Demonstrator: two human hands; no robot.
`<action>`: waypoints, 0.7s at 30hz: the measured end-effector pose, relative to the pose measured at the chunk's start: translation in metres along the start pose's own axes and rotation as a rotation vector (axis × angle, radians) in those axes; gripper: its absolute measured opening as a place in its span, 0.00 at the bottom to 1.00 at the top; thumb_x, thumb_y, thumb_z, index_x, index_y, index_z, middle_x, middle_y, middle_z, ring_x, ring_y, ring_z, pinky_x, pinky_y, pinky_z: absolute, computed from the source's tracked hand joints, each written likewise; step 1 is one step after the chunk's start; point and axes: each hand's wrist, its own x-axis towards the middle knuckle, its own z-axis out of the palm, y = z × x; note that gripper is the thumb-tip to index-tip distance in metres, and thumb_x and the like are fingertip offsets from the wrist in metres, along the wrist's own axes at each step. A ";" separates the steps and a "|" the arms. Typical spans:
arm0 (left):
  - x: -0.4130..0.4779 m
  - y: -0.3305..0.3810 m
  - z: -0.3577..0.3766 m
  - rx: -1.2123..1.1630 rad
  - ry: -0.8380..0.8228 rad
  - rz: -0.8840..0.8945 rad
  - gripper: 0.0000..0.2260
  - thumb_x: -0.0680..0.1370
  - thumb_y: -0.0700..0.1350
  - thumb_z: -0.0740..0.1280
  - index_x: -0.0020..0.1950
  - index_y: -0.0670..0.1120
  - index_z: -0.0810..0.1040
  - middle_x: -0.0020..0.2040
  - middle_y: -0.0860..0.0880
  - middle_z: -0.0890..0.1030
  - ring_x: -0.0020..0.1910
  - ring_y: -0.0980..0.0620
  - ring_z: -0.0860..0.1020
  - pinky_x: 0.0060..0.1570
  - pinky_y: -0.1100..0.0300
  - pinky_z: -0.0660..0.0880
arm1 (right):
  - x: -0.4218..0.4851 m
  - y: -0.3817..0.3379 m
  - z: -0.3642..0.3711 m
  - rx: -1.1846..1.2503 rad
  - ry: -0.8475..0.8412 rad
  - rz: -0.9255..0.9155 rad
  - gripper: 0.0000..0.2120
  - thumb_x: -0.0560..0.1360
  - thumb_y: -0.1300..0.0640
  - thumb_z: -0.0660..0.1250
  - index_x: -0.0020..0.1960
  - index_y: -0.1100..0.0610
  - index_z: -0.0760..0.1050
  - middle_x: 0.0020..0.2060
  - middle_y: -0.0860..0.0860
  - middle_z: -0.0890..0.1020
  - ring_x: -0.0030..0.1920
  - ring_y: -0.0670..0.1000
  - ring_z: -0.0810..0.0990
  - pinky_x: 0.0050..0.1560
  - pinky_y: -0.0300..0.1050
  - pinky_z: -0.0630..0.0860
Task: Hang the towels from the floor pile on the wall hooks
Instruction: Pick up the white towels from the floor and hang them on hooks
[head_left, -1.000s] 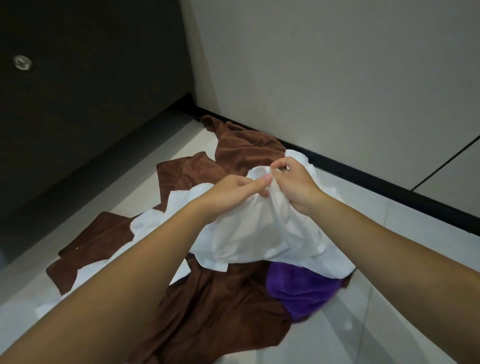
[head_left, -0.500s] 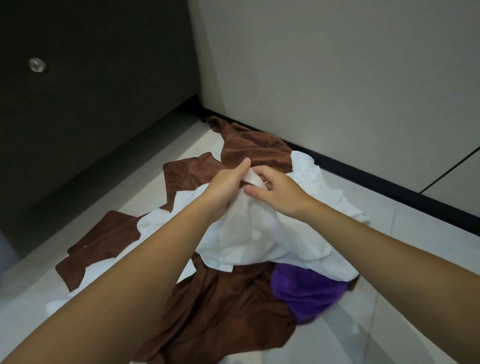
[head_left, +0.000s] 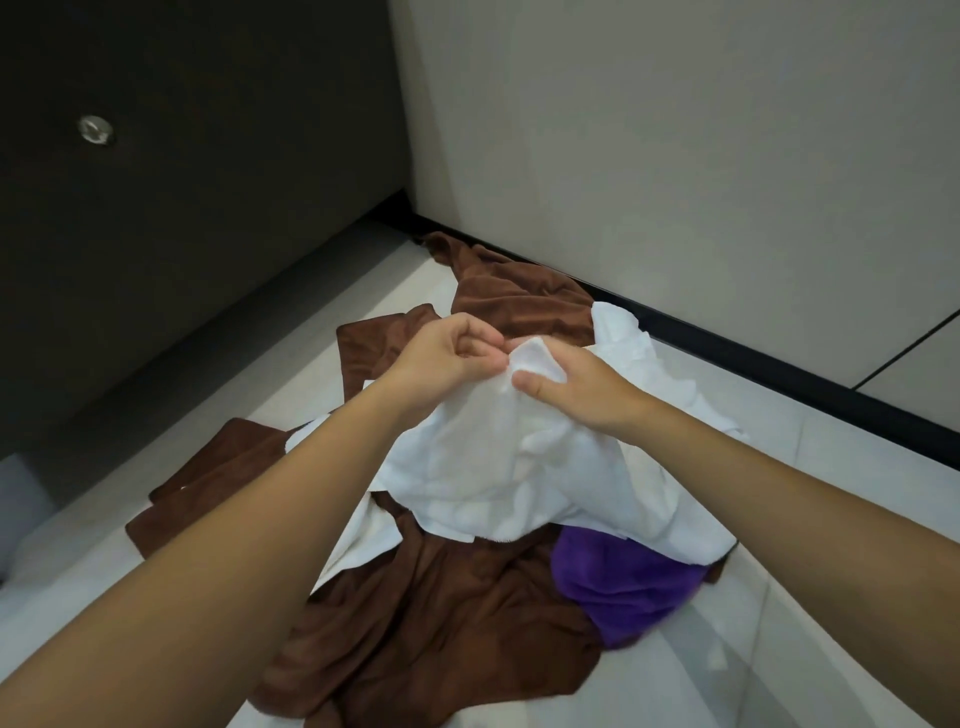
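Where its pinched corner peaks upward toward the wall (head_left: 675, 156), the white towel (head_left: 519, 467) drapes down over the brown towels (head_left: 415, 623) and a purple towel (head_left: 623, 587) on the tiled floor (head_left: 779, 675), too crumpled to show its long axis. The left hand (head_left: 447, 358) and right hand (head_left: 576, 389) both pinch that corner, side by side.

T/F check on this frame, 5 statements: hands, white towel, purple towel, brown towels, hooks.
1. The left hand and the right hand both hold the white towel. True.
2. The purple towel lies on top of the white towel. False: the white towel's edge covers part of it.
3. The brown towels lie spread on the floor. True.
4. A towel hangs on a wall hook. False: no hook or hung towel is in view.
5. A round metal fitting sits on the dark panel at left. True.
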 end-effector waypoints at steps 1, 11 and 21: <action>0.000 0.000 0.001 0.000 -0.001 0.020 0.09 0.73 0.33 0.72 0.49 0.43 0.78 0.41 0.46 0.83 0.43 0.50 0.81 0.52 0.56 0.79 | 0.000 -0.001 0.003 -0.004 -0.029 0.008 0.07 0.77 0.49 0.67 0.55 0.46 0.76 0.49 0.42 0.80 0.48 0.35 0.76 0.49 0.29 0.70; -0.005 -0.002 -0.014 0.410 -0.212 0.002 0.09 0.76 0.52 0.71 0.51 0.48 0.82 0.44 0.45 0.82 0.40 0.54 0.78 0.42 0.61 0.75 | 0.010 0.010 -0.013 -0.134 0.145 0.040 0.10 0.76 0.54 0.69 0.43 0.61 0.74 0.33 0.46 0.73 0.36 0.45 0.70 0.39 0.38 0.66; -0.005 -0.005 -0.040 0.471 -0.333 -0.287 0.16 0.73 0.61 0.70 0.53 0.51 0.84 0.48 0.55 0.85 0.46 0.55 0.84 0.48 0.59 0.80 | 0.015 0.043 -0.058 -0.406 0.489 0.057 0.07 0.77 0.57 0.67 0.42 0.57 0.72 0.41 0.53 0.75 0.43 0.54 0.72 0.41 0.46 0.62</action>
